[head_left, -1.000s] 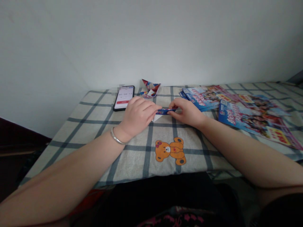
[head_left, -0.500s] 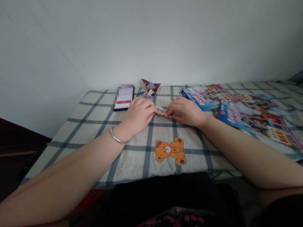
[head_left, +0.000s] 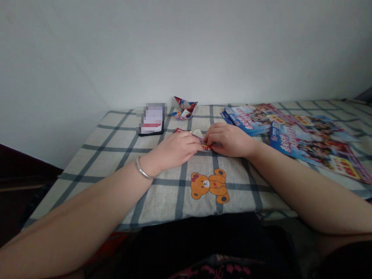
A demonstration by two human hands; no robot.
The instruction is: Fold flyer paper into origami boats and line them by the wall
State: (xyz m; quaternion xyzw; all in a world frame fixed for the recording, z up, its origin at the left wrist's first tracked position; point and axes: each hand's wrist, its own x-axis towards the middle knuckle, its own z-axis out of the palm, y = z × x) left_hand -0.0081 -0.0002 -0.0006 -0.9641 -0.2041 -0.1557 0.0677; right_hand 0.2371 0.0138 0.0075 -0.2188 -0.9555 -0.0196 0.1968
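- Folded paper (head_left: 197, 133), seen from the head camera, lies on the table in front of the person, between the two hands; it is thin and creased, with white faces and red printed ones, and its full outline is hidden by fingers.
- Left hand (head_left: 178, 149) lies low over its left part, fingers together; whether they pinch or only press, I cannot tell. A smooth silver bangle (head_left: 143, 168) rings the wrist.
- Right hand (head_left: 228, 139) grasps its right end with bent fingertips.
- Checked tablecloth (head_left: 162, 190), woven-looking and slightly wrinkled, shows a flat bear picture (head_left: 208, 186) and open room between the hands and the near edge.
- Behind, a pointed paper shape (head_left: 186, 108) stands near the plain wall (head_left: 186, 50).
- Dark-edged phone (head_left: 152, 121), partly pixelated, lies just beyond the left hand.
- Glossy leaflets (head_left: 308, 147) overlap to the right, bounding the right hand's side.
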